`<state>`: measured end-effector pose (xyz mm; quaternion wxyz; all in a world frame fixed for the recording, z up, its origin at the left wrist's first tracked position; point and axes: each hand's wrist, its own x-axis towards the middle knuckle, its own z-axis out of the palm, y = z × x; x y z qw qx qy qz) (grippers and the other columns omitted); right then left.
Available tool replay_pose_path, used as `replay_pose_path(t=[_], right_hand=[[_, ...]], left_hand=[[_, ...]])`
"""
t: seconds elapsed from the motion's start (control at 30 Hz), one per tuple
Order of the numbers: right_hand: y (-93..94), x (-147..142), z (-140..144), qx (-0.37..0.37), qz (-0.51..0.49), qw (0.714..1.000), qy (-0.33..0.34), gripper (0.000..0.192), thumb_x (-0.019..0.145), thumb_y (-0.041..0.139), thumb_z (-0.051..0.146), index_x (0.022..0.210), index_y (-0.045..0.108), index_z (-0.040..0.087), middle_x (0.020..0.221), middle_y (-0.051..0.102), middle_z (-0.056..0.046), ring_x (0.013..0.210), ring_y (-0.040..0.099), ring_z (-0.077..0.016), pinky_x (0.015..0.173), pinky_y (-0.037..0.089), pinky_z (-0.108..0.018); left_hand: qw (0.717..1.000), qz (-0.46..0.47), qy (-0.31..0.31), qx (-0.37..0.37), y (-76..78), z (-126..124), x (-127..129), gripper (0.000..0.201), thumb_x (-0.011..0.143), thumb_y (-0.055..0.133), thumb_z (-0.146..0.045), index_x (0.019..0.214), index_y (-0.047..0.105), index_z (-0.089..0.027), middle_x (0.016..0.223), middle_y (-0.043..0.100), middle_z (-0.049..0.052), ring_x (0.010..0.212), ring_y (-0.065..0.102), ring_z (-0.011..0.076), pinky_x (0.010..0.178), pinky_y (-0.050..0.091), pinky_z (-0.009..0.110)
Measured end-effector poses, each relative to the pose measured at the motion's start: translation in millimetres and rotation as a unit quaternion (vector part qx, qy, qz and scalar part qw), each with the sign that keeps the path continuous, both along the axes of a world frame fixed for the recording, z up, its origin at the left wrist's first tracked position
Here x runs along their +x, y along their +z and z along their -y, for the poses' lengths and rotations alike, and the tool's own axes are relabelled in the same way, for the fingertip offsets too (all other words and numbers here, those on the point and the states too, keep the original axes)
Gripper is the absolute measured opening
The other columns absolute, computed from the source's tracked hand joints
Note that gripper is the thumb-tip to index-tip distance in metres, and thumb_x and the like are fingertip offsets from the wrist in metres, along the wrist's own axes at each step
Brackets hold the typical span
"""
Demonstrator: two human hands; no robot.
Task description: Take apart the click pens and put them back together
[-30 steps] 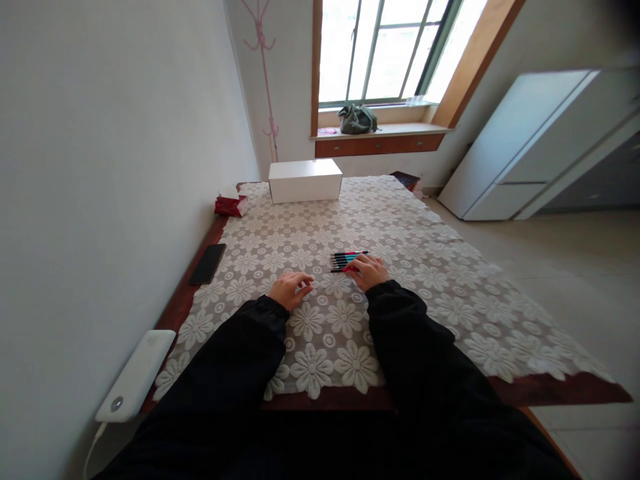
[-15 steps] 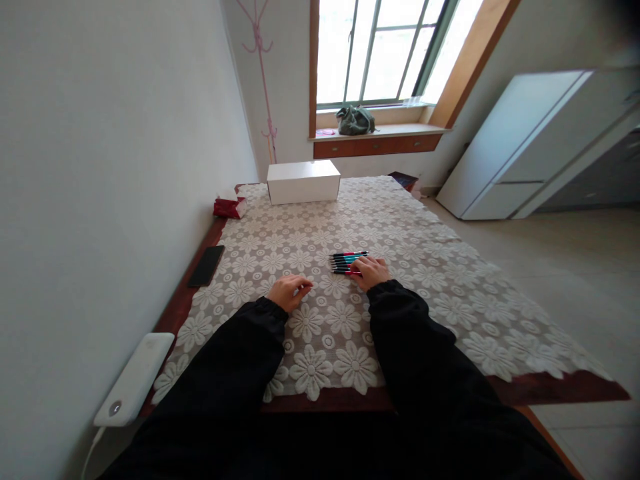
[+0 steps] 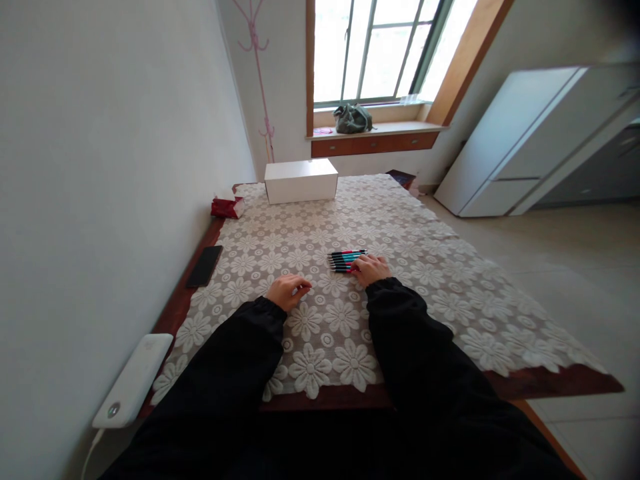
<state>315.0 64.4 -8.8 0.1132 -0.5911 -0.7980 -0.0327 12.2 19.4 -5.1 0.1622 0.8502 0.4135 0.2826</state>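
Observation:
Several pens (image 3: 342, 260) with black, teal and red parts lie side by side in a row on the flowered lace tablecloth (image 3: 310, 363). My right hand (image 3: 373, 269) rests at their right end, its fingers closed on the pen nearest me and covering part of the row. To the left of the pens, apart from them, my left hand (image 3: 286, 292) lies on the cloth. Its fingers are curled together, with nothing visible in them.
A white box (image 3: 301, 183) stands at the table's far end, with a red tissue pack (image 3: 226, 207) left of it. Along the left edge lie a black phone (image 3: 204, 266) and a white power bank (image 3: 134, 381) with a cable. The wall (image 3: 100, 167) borders the table's left side.
The view has shifted very slightly. My right fingers have moved a little at the pens' right end, and the row looks slightly more even. My left hand stays in place.

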Motion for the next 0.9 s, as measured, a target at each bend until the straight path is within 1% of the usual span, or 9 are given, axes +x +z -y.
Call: replay_pose_path(t=[0.37,0.53,0.6,0.7,0.77,0.83,0.9], right_hand=[[4.9,-2.1,3.1,0.007,0.006,1.000,-0.026,0.008,0.090,0.065,0.029,0.089,0.070,0.023,0.105,0.069,-0.007,0.103,0.055,-0.0251,0.085,0.032,-0.038],[6.6,-4.2,4.8,0.000,0.004,1.000,-0.023,0.006,0.089,0.066,0.029,0.089,0.070,0.024,0.105,0.069,-0.007,0.102,0.056,-0.0254,0.085,0.032,-0.038],[6.1,-4.6,5.3,0.010,0.000,1.000,-0.024,0.006,0.088,0.066,0.028,0.092,0.069,0.024,0.106,0.069,-0.007,0.102,0.056,-0.0254,0.085,0.032,-0.038],[3.7,-4.1,4.9,0.036,-0.006,0.999,-0.031,0.011,0.089,0.065,0.027,0.099,0.067,0.024,0.107,0.069,-0.007,0.103,0.056,-0.0255,0.085,0.032,-0.038],[2.0,-3.1,3.5,0.035,-0.008,0.999,-0.033,0.011,0.088,0.066,0.027,0.099,0.066,0.024,0.106,0.069,-0.007,0.103,0.056,-0.0257,0.084,0.033,-0.038],[0.9,-2.4,1.7,0.020,-0.007,0.999,-0.032,0.010,0.087,0.066,0.028,0.096,0.066,0.023,0.105,0.069,-0.007,0.102,0.057,-0.0258,0.083,0.033,-0.037],[0.6,-2.4,0.7,0.007,-0.005,1.000,-0.029,0.008,0.087,0.066,0.027,0.094,0.065,0.023,0.105,0.069,-0.008,0.102,0.058,-0.0260,0.083,0.034,-0.037]], left_hand=[[1.000,-0.001,-0.005,0.012,-1.3,0.5,-0.6,0.013,0.093,0.060,-0.028,0.093,0.072,-0.023,0.085,0.073,0.001,0.080,0.068,0.0151,0.085,0.052,0.031],[1.000,-0.003,0.001,0.004,-0.4,1.1,0.1,0.013,0.093,0.060,-0.029,0.093,0.072,-0.024,0.086,0.074,0.000,0.080,0.068,0.0151,0.085,0.053,0.031],[1.000,-0.006,0.003,-0.002,0.6,1.8,0.4,0.013,0.093,0.060,-0.029,0.093,0.072,-0.024,0.086,0.074,0.000,0.081,0.068,0.0150,0.086,0.053,0.031],[1.000,-0.006,0.002,-0.007,0.6,2.6,0.0,0.012,0.093,0.061,-0.029,0.093,0.073,-0.025,0.086,0.074,0.000,0.081,0.068,0.0150,0.087,0.053,0.031],[1.000,-0.003,-0.002,-0.005,0.4,2.4,-0.1,0.012,0.092,0.062,-0.028,0.092,0.073,-0.025,0.085,0.075,0.000,0.080,0.068,0.0151,0.087,0.053,0.031],[1.000,0.009,-0.006,0.000,3.2,2.1,1.7,0.011,0.092,0.062,-0.027,0.090,0.073,-0.024,0.084,0.074,0.000,0.079,0.068,0.0152,0.085,0.053,0.032],[0.999,0.042,-0.004,0.005,12.4,4.2,6.6,0.013,0.092,0.062,-0.028,0.089,0.073,-0.023,0.082,0.074,0.001,0.077,0.068,0.0154,0.083,0.054,0.032]])
